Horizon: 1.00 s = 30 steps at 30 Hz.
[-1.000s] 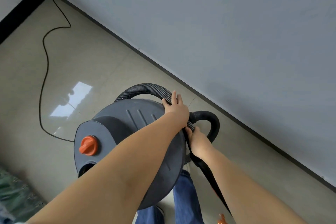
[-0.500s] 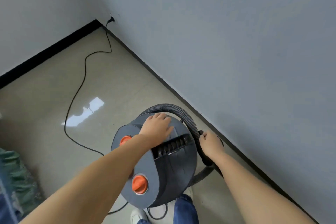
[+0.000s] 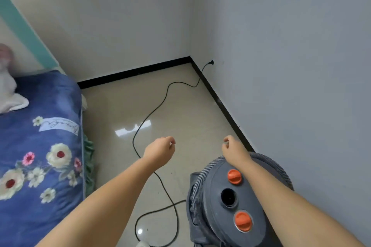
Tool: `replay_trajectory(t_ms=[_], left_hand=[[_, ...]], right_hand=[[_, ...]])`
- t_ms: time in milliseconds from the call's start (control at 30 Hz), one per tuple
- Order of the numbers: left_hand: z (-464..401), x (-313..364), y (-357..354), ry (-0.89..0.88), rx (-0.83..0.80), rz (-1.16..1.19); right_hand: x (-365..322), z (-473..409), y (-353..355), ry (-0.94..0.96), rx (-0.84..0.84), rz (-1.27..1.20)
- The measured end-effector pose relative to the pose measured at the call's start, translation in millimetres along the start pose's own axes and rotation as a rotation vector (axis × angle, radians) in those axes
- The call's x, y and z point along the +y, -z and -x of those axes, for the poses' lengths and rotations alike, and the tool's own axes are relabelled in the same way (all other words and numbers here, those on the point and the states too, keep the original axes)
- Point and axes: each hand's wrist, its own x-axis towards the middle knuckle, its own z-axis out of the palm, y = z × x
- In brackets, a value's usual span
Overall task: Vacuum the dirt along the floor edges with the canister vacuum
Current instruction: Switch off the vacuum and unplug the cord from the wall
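Now both hands are raised over the floor (image 3: 180,106), holding nothing — left hand (image 3: 159,149) and right hand (image 3: 233,147) with fingers loosely curled. Canister vacuum (image 3: 226,206) stands below my right forearm, near the black baseboard (image 3: 224,106) — its hose (image 3: 275,163) looped around it. Power cord (image 3: 152,112) trails to the wall plug (image 3: 210,63).

Canister vacuum (image 3: 226,200) at right wall; hose (image 3: 202,172) wraps it. Bed (image 3: 40,146) left. Cord (image 3: 148,116) crosses floor (image 3: 180,106) to corner.

I see a home bedroom: bed (image 3: 40,146) with floral blue blanket at left, tiled floor (image 3: 180,106), plain walls (image 3: 120,16), black skirting (image 3: 136,71).
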Motion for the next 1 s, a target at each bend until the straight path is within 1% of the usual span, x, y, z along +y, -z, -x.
replay_trajectory(t_ms=[133,200,300,367,467,567,667,800,900,1000], left_hand=[[20,-91,52,0.078,0.063,0.077],[30,-132,80,0.107,0.102,0.073],[36,-174,120,0.141,0.173,0.074],[34,-188,140,0.153,0.212,0.09],[20,-186,161,0.128,0.215,0.1],[-3,-163,175,0.045,0.172,0.083],[-31,-135,186,-0.051,0.136,0.076],[-80,-112,203,-0.123,0.086,0.058],[-131,-107,219,-0.115,0.064,0.072],[-187,-104,238,-0.076,0.04,0.091]], right_hand=[[-93,2,-50,0.069,-0.066,0.046],[-131,3,-67,0.101,-0.08,0.062],[-177,1,-76,0.144,-0.076,0.097],[-201,-4,-72,0.156,-0.064,0.098],[-223,-14,-58,0.168,-0.022,0.033],[-230,-27,-38,0.15,0.027,0.008],[-231,-42,-20,0.107,0.043,-0.002],[-237,-81,2,0.076,0.039,-0.035],[-247,-130,18,0.078,0.056,-0.078],[-261,-186,35,0.055,0.033,-0.076]])
